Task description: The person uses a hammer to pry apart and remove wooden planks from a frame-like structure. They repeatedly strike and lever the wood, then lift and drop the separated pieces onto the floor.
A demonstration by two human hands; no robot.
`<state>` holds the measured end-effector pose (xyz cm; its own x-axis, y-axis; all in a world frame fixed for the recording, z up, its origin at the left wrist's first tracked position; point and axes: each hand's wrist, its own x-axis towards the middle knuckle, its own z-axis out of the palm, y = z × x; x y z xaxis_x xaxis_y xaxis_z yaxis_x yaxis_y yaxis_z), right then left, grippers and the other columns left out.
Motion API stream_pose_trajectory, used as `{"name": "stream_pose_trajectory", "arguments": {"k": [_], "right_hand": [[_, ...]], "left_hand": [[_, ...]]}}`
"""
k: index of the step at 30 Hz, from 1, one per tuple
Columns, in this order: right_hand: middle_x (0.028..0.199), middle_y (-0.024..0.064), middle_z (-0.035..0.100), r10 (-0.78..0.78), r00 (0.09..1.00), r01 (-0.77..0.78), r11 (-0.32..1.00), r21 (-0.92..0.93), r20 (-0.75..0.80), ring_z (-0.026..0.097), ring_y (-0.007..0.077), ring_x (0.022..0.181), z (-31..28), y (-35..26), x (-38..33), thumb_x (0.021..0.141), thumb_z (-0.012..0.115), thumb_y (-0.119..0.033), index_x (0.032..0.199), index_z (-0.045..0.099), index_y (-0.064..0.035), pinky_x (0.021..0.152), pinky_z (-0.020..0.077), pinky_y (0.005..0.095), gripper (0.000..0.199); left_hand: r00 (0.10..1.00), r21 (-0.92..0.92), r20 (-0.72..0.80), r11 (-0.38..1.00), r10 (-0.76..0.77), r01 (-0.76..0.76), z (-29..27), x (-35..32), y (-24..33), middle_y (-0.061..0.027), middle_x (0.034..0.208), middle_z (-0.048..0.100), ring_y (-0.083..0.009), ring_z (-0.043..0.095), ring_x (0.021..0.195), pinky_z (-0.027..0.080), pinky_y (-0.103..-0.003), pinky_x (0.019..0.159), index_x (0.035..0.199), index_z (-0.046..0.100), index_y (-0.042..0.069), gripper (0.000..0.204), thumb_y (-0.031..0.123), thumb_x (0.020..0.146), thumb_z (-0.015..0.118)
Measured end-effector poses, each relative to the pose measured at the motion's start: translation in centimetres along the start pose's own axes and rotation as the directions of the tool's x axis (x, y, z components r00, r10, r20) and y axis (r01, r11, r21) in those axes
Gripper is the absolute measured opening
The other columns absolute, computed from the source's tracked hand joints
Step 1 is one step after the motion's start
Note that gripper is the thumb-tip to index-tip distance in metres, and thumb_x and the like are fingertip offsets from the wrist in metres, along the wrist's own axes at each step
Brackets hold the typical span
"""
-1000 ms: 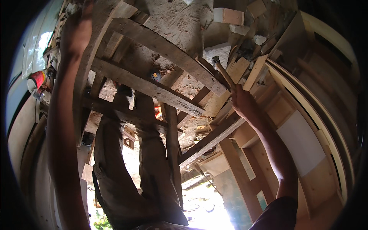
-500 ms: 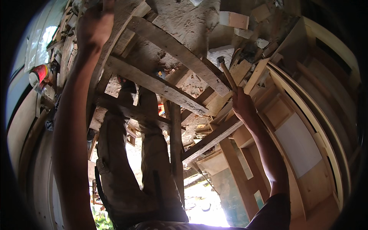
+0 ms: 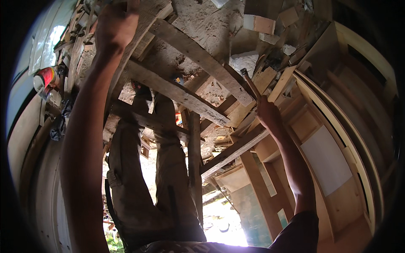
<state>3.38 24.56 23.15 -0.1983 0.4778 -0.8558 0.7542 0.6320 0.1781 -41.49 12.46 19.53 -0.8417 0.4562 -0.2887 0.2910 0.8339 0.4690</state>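
Note:
My right hand (image 3: 268, 113) is closed round the wooden handle of a hammer (image 3: 252, 86), whose dark head points up and away from me. It is beside the right ends of two rough wooden beams (image 3: 200, 57) in a frame of old timbers. High on the left, my left hand (image 3: 116, 29) is closed over the wide timber (image 3: 141, 25) on the frame's left side. What its fingers grip, if anything, is hidden by the hand and the picture's edge. A lower crossbeam (image 3: 145, 117) passes in front of my legs.
Wood offcuts and blocks (image 3: 259, 24) lie on the dirt floor at the far side. Pale wooden cabinet-like frames (image 3: 333, 160) stand at right. A red and silver can (image 3: 45, 79) and scrap wood are at left. A post (image 3: 194, 160) rises beside my legs.
My left hand has shifted slightly right, and the timbers near it also sit a little further right in view. The hammer has barely moved in my right hand.

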Motion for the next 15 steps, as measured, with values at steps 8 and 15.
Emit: {"name": "stream_pose_trajectory", "arguments": {"k": [8,15], "right_hand": [[0.080,0.0249,0.067,0.001,0.997,0.001,1.000,0.030,-0.077,0.067,0.0448,0.078,0.6,-0.3,-0.1,0.101,0.045,-0.024,0.107,0.044,-0.0043,0.069,0.0530,0.0553,0.021],[0.093,0.0262,0.067,0.018,0.999,-0.012,0.987,0.158,-0.035,0.067,0.0448,0.086,-1.4,-1.7,-1.1,0.100,0.047,-0.026,0.110,0.044,-0.0042,0.074,0.0526,0.0558,0.024]], "left_hand": [[0.999,0.061,0.003,0.997,-0.036,0.036,-0.7,-0.4,0.2,-0.0313,0.071,0.058,-0.0454,0.061,0.069,0.045,-0.053,0.069,0.074,0.062,-0.006,0.076,0.061,0.099,0.034],[0.999,0.030,-0.044,0.999,0.031,-0.029,-0.6,-0.4,-0.5,-0.0304,0.067,0.056,-0.0452,0.060,0.066,0.044,-0.053,0.066,0.070,0.059,-0.005,0.074,0.058,0.100,0.036]]}}
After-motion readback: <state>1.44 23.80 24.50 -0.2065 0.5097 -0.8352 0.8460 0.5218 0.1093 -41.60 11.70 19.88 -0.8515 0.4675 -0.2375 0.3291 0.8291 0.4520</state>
